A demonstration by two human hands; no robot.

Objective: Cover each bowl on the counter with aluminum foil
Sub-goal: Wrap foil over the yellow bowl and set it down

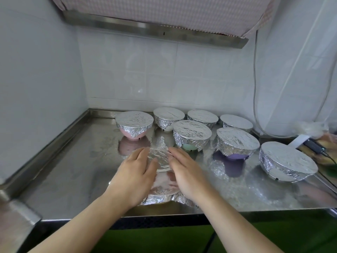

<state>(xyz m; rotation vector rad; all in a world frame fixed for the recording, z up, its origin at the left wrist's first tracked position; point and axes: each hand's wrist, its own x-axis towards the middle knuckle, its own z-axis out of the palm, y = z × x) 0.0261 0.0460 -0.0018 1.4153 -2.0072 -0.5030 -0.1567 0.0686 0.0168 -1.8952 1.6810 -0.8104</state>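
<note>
Foil (160, 161) is being pressed over the nearest bowl (162, 195) by flat, spread left hand (135, 172) and right hand (184, 172); edges likely need crimping next.

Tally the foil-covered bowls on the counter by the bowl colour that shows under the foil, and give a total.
Pink: 1
Green: 1
Purple: 1
White: 1
Colour hidden by foil: 4, including the one under the hands
Total: 8 bowls
</note>
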